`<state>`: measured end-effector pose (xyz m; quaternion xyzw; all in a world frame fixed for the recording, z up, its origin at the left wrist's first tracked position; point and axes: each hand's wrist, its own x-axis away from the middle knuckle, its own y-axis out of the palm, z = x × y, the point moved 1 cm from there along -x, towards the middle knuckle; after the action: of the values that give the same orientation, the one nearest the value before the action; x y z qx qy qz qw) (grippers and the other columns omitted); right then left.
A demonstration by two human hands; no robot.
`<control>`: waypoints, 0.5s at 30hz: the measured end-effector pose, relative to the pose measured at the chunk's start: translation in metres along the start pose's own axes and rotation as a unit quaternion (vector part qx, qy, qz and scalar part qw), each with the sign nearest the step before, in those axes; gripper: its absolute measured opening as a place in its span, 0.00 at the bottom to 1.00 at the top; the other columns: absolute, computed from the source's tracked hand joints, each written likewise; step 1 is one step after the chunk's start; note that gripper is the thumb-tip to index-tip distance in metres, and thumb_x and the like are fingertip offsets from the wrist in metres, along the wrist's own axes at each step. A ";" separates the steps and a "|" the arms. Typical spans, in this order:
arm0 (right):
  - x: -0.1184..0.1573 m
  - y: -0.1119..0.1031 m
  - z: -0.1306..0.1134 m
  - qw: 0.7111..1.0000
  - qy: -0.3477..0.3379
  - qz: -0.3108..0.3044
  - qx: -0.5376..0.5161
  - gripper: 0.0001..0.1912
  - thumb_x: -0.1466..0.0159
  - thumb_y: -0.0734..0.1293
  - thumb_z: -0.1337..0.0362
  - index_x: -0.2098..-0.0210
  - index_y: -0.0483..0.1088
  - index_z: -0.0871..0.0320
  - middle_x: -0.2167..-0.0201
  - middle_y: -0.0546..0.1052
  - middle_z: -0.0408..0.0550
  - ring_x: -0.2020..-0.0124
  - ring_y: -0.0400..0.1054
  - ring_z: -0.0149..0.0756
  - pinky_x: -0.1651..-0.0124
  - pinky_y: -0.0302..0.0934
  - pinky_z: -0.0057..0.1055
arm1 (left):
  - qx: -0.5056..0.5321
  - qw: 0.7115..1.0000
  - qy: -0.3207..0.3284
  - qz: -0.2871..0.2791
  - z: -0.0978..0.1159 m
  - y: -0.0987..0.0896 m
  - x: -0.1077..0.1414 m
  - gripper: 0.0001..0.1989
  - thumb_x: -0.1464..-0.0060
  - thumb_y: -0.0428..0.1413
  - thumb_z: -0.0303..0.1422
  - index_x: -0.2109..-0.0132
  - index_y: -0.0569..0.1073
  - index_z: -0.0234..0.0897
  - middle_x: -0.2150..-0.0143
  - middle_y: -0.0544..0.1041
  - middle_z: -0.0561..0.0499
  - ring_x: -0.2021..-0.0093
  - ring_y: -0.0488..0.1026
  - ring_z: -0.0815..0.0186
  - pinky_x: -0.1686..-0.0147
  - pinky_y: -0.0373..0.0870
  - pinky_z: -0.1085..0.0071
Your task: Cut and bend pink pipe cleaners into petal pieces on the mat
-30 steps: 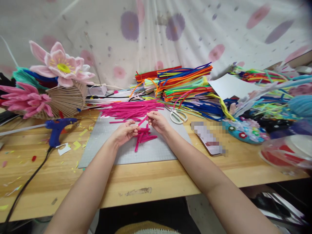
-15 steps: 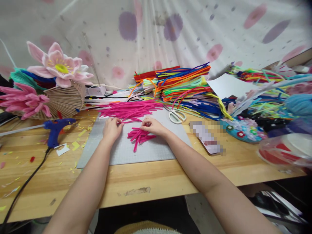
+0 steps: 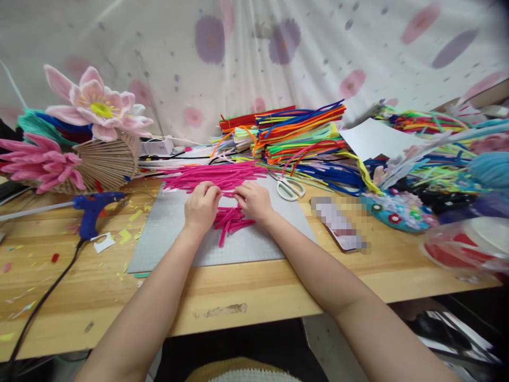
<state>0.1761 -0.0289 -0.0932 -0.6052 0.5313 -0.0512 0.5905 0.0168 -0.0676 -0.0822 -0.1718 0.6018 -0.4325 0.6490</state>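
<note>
Between my two hands runs a short stretch of magenta pipe cleaner [image 3: 228, 192]. My left hand [image 3: 202, 206] pinches its left end, and my right hand [image 3: 254, 201] grips it a little to the right; the fingertips are a small gap apart. Just below them lies a small heap of short folded magenta pipe cleaners [image 3: 228, 222] on the grey cutting mat [image 3: 167, 233]. Behind my hands a wide pile of long magenta pipe cleaners [image 3: 191, 175] covers the mat's far edge. White-handled scissors [image 3: 290, 189] rest at the mat's far right corner.
A blue glue gun [image 3: 92, 212] with its black cord lies at the left among paper scraps. Fuzzy flowers [image 3: 99, 109] stand behind it. Bundles of coloured pipe cleaners [image 3: 298, 132] fill the back. To the right lie a phone-like object [image 3: 338, 225], partly pixelated, and a decorated blue piece [image 3: 401, 212].
My left hand has moved right, close to my right hand. My right hand has shifted slightly right and up, off the small heap, and now grips the pipe cleaner too.
</note>
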 end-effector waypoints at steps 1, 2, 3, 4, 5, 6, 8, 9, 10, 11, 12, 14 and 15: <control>0.000 0.000 0.002 0.999 0.022 0.023 -0.020 0.10 0.40 0.60 0.62 0.72 0.70 0.58 0.72 0.72 0.48 0.67 0.61 0.34 0.64 0.51 0.30 | 0.009 1.000 0.002 0.003 -0.002 0.001 0.000 0.12 0.44 0.46 0.36 0.60 0.72 0.37 0.59 0.72 0.45 0.58 0.68 0.63 0.61 0.62 0.70; 0.000 0.000 0.004 0.997 0.046 0.047 -0.050 0.09 0.40 0.61 0.62 0.73 0.70 0.58 0.74 0.71 0.47 0.68 0.61 0.33 0.65 0.51 0.30 | 0.018 1.000 0.000 0.004 -0.004 0.001 0.001 0.13 0.43 0.45 0.36 0.59 0.72 0.37 0.59 0.73 0.46 0.58 0.69 0.64 0.61 0.62 0.70; -0.001 0.001 0.006 0.991 0.072 0.068 -0.090 0.09 0.41 0.62 0.62 0.74 0.69 0.59 0.75 0.71 0.45 0.70 0.61 0.32 0.66 0.52 0.29 | 0.027 1.000 -0.010 0.005 -0.007 0.001 0.001 0.13 0.43 0.45 0.36 0.58 0.72 0.37 0.59 0.74 0.46 0.58 0.69 0.64 0.60 0.62 0.70; -0.001 0.002 0.008 0.982 0.098 0.084 -0.138 0.09 0.42 0.62 0.62 0.75 0.69 0.59 0.76 0.70 0.44 0.71 0.61 0.31 0.67 0.52 0.28 | 0.037 0.999 -0.025 0.006 -0.010 0.001 0.002 0.14 0.43 0.45 0.36 0.58 0.72 0.37 0.59 0.74 0.46 0.58 0.69 0.63 0.60 0.62 0.70; -0.002 0.003 0.009 0.969 0.123 0.092 -0.194 0.09 0.43 0.63 0.61 0.76 0.68 0.59 0.77 0.69 0.43 0.73 0.61 0.30 0.69 0.52 0.28 | 0.051 0.998 -0.046 0.007 -0.013 0.001 0.002 0.14 0.43 0.45 0.36 0.58 0.72 0.37 0.60 0.75 0.46 0.59 0.70 0.63 0.59 0.63 0.70; -0.003 0.004 0.010 0.952 0.145 0.094 -0.251 0.09 0.43 0.64 0.61 0.76 0.68 0.59 0.79 0.68 0.42 0.75 0.60 0.29 0.70 0.52 0.27 | 0.074 0.995 -0.072 0.005 -0.015 0.002 0.003 0.14 0.44 0.46 0.37 0.59 0.73 0.36 0.61 0.75 0.46 0.60 0.71 0.64 0.60 0.64 0.69; -0.005 0.006 0.010 0.912 0.173 0.081 -0.362 0.10 0.45 0.64 0.59 0.77 0.66 0.59 0.81 0.66 0.41 0.78 0.58 0.27 0.72 0.52 0.26 | 0.164 0.976 -0.141 -0.015 -0.014 0.004 0.004 0.14 0.45 0.47 0.38 0.61 0.73 0.36 0.64 0.76 0.47 0.65 0.72 0.65 0.63 0.66 0.69; -0.006 0.006 0.008 0.892 0.179 0.066 -0.411 0.11 0.45 0.64 0.58 0.77 0.66 0.59 0.82 0.66 0.40 0.79 0.57 0.26 0.73 0.51 0.25 | 0.232 0.955 -0.180 -0.035 -0.012 0.006 0.005 0.14 0.46 0.48 0.39 0.61 0.73 0.35 0.66 0.76 0.47 0.68 0.73 0.66 0.66 0.68 0.70; -0.007 0.007 0.007 0.872 0.180 0.047 -0.453 0.11 0.45 0.64 0.58 0.77 0.65 0.60 0.83 0.65 0.39 0.80 0.56 0.25 0.75 0.50 0.25 | 0.307 0.924 -0.220 -0.057 -0.009 0.008 0.006 0.15 0.47 0.49 0.40 0.62 0.73 0.34 0.67 0.76 0.48 0.71 0.73 0.67 0.69 0.69 0.71; -0.008 0.006 0.005 0.853 0.179 0.027 -0.489 0.12 0.46 0.65 0.57 0.77 0.64 0.59 0.83 0.66 0.39 0.81 0.55 0.24 0.76 0.50 0.24 | 0.381 0.885 -0.257 -0.079 -0.005 0.011 0.006 0.15 0.48 0.50 0.41 0.62 0.72 0.34 0.68 0.76 0.48 0.73 0.73 0.68 0.71 0.69 0.71; -0.008 0.006 0.003 0.835 0.180 0.007 -0.520 0.12 0.46 0.65 0.57 0.77 0.64 0.59 0.83 0.67 0.39 0.82 0.54 0.23 0.77 0.49 0.24 | 0.445 0.842 -0.287 -0.098 -0.001 0.013 0.007 0.16 0.50 0.51 0.41 0.62 0.72 0.33 0.68 0.76 0.48 0.73 0.73 0.68 0.73 0.70 0.72; -0.008 0.005 0.000 0.802 0.188 -0.025 -0.567 0.13 0.47 0.66 0.56 0.76 0.63 0.59 0.82 0.69 0.39 0.84 0.51 0.21 0.80 0.46 0.23 | 0.530 0.773 -0.327 -0.124 0.007 0.015 0.007 0.17 0.53 0.55 0.42 0.62 0.72 0.32 0.67 0.77 0.47 0.73 0.74 0.67 0.72 0.72 0.71; -0.008 0.005 -0.001 0.788 0.192 -0.034 -0.584 0.13 0.47 0.66 0.56 0.76 0.62 0.59 0.81 0.70 0.39 0.84 0.51 0.21 0.81 0.44 0.22 | 0.554 0.749 -0.337 -0.133 0.010 0.015 0.006 0.17 0.55 0.57 0.41 0.62 0.72 0.31 0.66 0.77 0.47 0.72 0.75 0.67 0.71 0.72 0.70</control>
<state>0.1693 -0.0226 -0.0924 -0.8299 0.5417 0.1336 0.0078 0.0311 -0.0672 -0.0950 0.0052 -0.0301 -0.6862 0.7268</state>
